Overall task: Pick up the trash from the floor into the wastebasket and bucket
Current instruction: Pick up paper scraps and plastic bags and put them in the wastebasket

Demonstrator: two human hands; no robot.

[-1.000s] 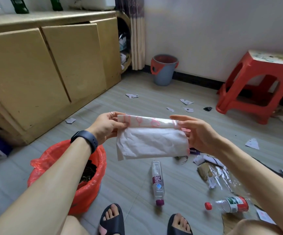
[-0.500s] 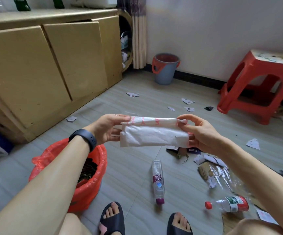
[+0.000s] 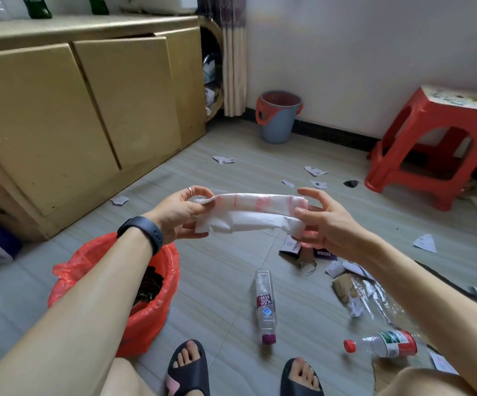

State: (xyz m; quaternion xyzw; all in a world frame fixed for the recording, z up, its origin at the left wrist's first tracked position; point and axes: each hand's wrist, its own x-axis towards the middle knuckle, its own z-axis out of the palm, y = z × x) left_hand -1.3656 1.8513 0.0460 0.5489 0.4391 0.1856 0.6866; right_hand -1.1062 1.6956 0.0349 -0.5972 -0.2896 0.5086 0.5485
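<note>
The red-lined wastebasket (image 3: 145, 324) sits under your left forearm, the grey bucket (image 3: 277, 127) off by the wall. The white wrapper (image 3: 248, 217) hangs mid-air, half rolled — left hand (image 3: 178, 217) pinching one end, right hand (image 3: 327, 225) curled round the other. Likely compacting; next, drop it into the wastebasket.

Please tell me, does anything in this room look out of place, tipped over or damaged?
Yes. A purple-capped bottle and a red-capped bottle lie on their sides on the floor. Torn paper scraps are scattered toward the red stool, and one cabinet door sits slightly askew.
</note>
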